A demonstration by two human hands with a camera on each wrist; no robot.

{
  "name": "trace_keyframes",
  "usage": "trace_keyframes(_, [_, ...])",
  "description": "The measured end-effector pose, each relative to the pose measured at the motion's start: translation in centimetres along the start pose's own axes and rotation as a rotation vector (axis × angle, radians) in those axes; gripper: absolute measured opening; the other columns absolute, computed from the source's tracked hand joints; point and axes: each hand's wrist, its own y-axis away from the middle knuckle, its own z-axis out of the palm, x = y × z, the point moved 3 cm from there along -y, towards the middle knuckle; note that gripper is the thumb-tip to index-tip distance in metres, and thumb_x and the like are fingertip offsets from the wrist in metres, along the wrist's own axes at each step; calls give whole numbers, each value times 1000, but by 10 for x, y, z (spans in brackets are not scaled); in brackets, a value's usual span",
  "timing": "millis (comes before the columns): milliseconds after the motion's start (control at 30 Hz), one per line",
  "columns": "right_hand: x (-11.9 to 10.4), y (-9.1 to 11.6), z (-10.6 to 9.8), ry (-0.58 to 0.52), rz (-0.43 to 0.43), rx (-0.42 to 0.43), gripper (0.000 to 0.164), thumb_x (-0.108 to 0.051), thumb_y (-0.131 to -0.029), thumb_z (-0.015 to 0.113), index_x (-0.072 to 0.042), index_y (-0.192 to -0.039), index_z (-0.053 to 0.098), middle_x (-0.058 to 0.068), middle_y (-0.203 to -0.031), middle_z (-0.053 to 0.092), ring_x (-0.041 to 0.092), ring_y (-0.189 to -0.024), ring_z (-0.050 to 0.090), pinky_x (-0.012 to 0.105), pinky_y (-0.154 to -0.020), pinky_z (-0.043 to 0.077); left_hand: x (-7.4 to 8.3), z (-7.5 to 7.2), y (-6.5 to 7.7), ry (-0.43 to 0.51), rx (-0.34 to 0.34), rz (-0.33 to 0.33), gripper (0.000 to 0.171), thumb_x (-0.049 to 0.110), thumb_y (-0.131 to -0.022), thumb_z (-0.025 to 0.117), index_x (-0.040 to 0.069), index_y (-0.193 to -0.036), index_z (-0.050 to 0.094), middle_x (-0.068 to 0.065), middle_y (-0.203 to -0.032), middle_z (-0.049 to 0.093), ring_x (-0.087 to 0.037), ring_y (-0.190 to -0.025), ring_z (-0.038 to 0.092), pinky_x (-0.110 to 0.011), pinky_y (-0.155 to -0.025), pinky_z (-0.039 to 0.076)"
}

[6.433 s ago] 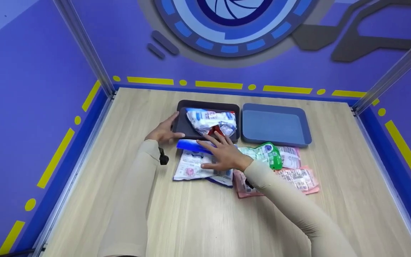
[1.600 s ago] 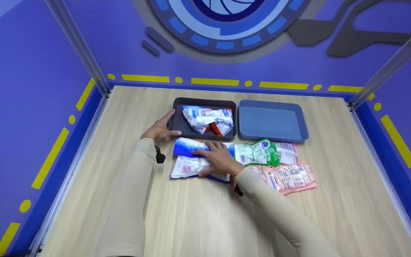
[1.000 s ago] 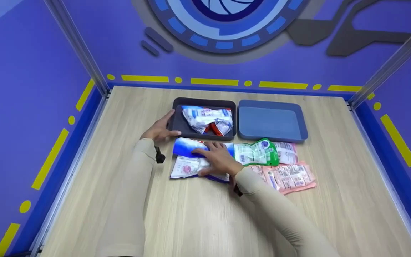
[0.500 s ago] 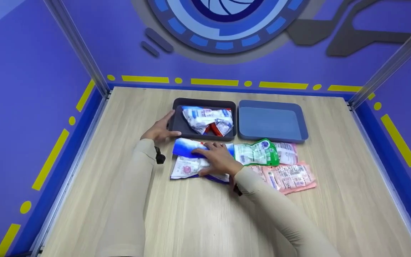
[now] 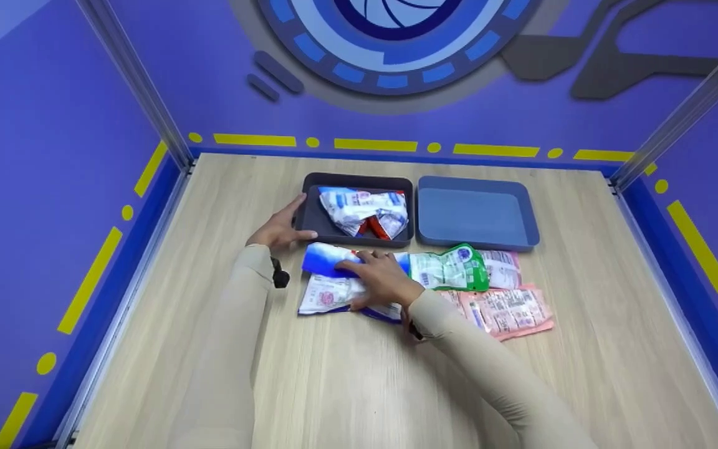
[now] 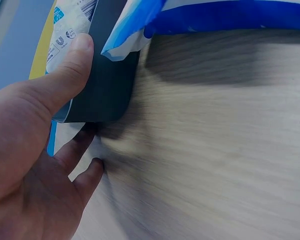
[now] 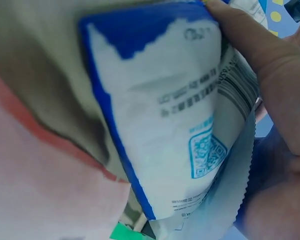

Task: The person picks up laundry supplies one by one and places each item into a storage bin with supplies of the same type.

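Note:
My left hand (image 5: 279, 228) grips the left end of a dark grey tray (image 5: 309, 215), its thumb at the near corner and its fingers outside the wall. Inside the tray lie white, blue and red plastic packets (image 5: 365, 209). Just in front, my right hand (image 5: 384, 277) grips a blue-and-white plastic packet (image 5: 325, 259) that lies over another white packet (image 5: 328, 294). The right wrist view shows the printed face of a blue-edged white packet (image 7: 160, 105) beside the thumb. The fingers' undersides are hidden in the head view.
A blue-grey tray (image 5: 477, 215) stands to the right of the dark one. Before it lie a green-edged packet (image 5: 449, 269), a pink-edged packet (image 5: 502, 268) and pink packets (image 5: 512, 312). Purple-blue panels wall the wooden table (image 5: 334, 386) at the back and sides.
Some six seconds ago my right hand was spread above the packets; it then came down and took hold of the blue-and-white packet. Over the last second both hands have stayed still.

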Motion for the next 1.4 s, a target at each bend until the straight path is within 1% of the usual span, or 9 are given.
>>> trace_keyframes(167, [-1,-1,-1,-10,-12,8,86,-50,-79,87,-34,-154,46,16,-151,48,45,-133,46,65,-107,38,0,-1,1,-1,1,8,105,31,-92,79,25,-167,7,-7,-173,7,-31,-157,12,-49,-126,16])
trace_keyframes(333, [-3,-1,-2,-8,-30,41,82,-47,-81,85,-34,-153,47,16,-146,52,44,-129,49,65,-102,41,-1,-2,2,1,3,12,105,31,-92,79,24,-167,7,-7,-173,8,-31,-157,12,-49,-126,16])
trace_keyframes(700, [-4,-2,-1,8,-63,86,78,-44,-80,86,-33,-150,51,15,-132,60,41,-119,55,62,-94,47,-1,-4,4,9,0,25,104,30,-92,79,22,-167,7,-9,-173,8,-33,-157,12,-50,-126,16])
trace_keyframes(767, [-3,-3,-1,16,-71,79,78,-44,-81,86,-32,-150,51,15,-131,60,40,-118,56,61,-94,48,0,-3,4,9,-4,22,104,30,-92,79,22,-167,7,-9,-173,7,-33,-157,11,-50,-126,16])
trace_keyframes(1000, [-3,-4,-6,23,-89,9,78,-44,-82,86,-30,-150,50,16,-133,61,35,-118,58,58,-98,48,-2,0,2,7,-10,-1,106,33,-92,79,27,-167,6,-7,-173,5,-32,-157,10,-48,-126,16])
trace_keyframes(1133, [-4,-4,-11,18,-111,15,76,-41,-83,86,-28,-149,52,16,-131,61,35,-117,59,57,-96,50,-1,0,1,2,-11,-6,106,33,-92,79,28,-167,5,-6,-173,5,-33,-157,10,-48,-126,16])
trace_keyframes(1233, [-4,-4,-13,18,-133,30,76,-40,-82,86,-27,-149,52,16,-127,63,34,-112,60,55,-92,51,0,-1,0,0,-8,-2,105,32,-92,79,28,-167,5,-5,-173,4,-32,-157,10,-48,-126,15])
trace_keyframes(1400, [-3,-6,-12,22,-148,44,76,-37,-81,87,-27,-148,52,14,-121,63,30,-106,61,51,-87,53,0,0,0,3,-10,0,105,31,-92,79,28,-167,5,-5,-173,3,-32,-157,10,-48,-126,15])
